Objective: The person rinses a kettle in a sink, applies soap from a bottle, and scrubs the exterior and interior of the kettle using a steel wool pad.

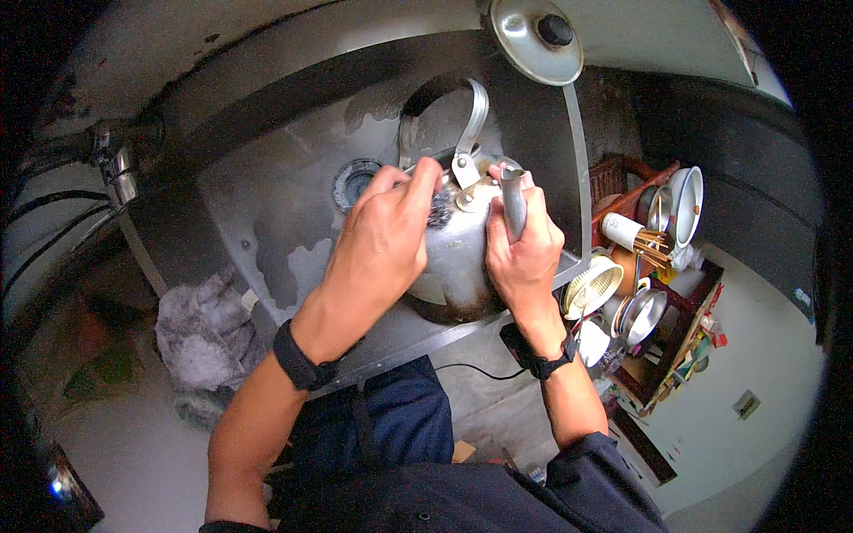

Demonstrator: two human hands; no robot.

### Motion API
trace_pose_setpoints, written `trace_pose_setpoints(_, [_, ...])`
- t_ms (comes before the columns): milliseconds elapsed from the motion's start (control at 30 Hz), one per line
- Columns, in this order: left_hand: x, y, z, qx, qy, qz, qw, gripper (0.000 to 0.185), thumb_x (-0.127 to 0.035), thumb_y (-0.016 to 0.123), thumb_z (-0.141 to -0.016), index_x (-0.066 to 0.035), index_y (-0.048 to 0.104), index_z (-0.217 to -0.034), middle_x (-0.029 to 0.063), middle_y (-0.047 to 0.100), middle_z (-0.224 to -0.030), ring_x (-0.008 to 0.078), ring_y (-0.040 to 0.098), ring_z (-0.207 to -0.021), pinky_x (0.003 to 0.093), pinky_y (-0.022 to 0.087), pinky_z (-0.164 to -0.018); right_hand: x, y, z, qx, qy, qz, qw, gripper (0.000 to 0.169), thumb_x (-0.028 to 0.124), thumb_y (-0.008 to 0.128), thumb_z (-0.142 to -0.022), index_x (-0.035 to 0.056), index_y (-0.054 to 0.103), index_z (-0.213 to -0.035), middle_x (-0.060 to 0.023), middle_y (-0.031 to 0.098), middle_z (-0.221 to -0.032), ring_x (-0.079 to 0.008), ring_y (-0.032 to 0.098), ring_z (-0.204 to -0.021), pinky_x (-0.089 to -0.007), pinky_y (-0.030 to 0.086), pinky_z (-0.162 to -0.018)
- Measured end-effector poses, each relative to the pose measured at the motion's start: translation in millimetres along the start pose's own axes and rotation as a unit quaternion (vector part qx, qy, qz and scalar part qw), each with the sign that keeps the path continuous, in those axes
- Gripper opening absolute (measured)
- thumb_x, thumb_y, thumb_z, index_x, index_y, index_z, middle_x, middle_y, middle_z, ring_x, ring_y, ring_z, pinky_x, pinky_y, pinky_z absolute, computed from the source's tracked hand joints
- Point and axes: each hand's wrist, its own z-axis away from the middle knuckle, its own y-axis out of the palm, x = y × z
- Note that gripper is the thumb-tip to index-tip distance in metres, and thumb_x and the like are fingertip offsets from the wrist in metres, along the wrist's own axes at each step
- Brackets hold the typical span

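Note:
A metal kettle point(460, 260) sits tilted in the stainless-steel sink point(286, 180), its stained base towards me and its arched handle point(478, 110) away from me. My right hand point(530, 246) grips the kettle by its spout point(513, 200). Against the kettle's upper side, my left hand point(386, 243) presses with curled fingers on a dark, fuzzy scouring pad point(440, 210), mostly hidden under the fingers. The round drain point(356, 183) lies just beyond the left hand. A metal lid with a black knob point(536, 40) rests at the sink's far right corner.
A chrome tap point(120, 170) stands at the left, above a crumpled greyish cloth point(206, 333). To the right, a dark wooden rack point(650, 383) stands by a cream colander point(593, 286), a metal pot point(643, 316), stacked bowls point(686, 206) and a white holder point(620, 230) with chopsticks.

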Motion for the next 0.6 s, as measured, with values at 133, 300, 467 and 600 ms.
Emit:
trace_pose_setpoints(133, [13,4,9,-0.046,0.049,-0.018,0.998,0.034,0.012,0.059,-0.082,-0.001,0.055,-0.114,0.0216,0.068,-0.094,0.041,0.065,-0.098,0.0487,0.053,-0.087,1,1,-1,-0.007,0.013,-0.008,1.0,0.039,-0.003,0.069,-0.087,-0.008,0.063,-0.126,-0.0278,0.072,-0.119,-0.0487,0.069,-0.112,-0.0542,0.051,-0.111])
trace_pose_setpoints(300, [-2,16,-5,-0.078,0.082,-0.003,0.994,0.033,0.012,0.058,-0.083,-0.001,0.055,-0.113,0.0218,0.068,-0.091,0.04,0.064,-0.096,0.0481,0.053,-0.087,-6,-6,-3,-0.001,0.045,-0.018,0.999,0.032,0.0,0.07,-0.092,-0.0055,0.064,-0.123,-0.027,0.073,-0.118,-0.0461,0.071,-0.107,-0.0459,0.057,-0.102])
trace_pose_setpoints(467, [-3,-19,10,-0.009,0.049,0.0,0.999,0.033,0.011,0.061,-0.085,-0.001,0.055,-0.115,0.0215,0.069,-0.094,0.0395,0.064,-0.095,0.0471,0.053,-0.086,-10,-4,-12,0.022,0.065,-0.119,0.991,0.022,0.004,0.068,-0.099,-0.0008,0.068,-0.12,-0.0187,0.077,-0.117,-0.0314,0.077,-0.106,-0.0378,0.059,-0.091])
trace_pose_setpoints(600, [4,-41,43,-0.023,0.045,-0.059,0.997,0.03,0.006,0.067,-0.09,-0.001,0.056,-0.117,0.02,0.069,-0.098,0.0393,0.066,-0.101,0.0463,0.053,-0.087,-23,23,-4,0.076,0.134,-0.265,0.952,0.018,0.01,0.061,-0.107,-0.0041,0.068,-0.117,-0.0123,0.078,-0.119,-0.0132,0.068,-0.108,-0.0295,0.052,-0.097])
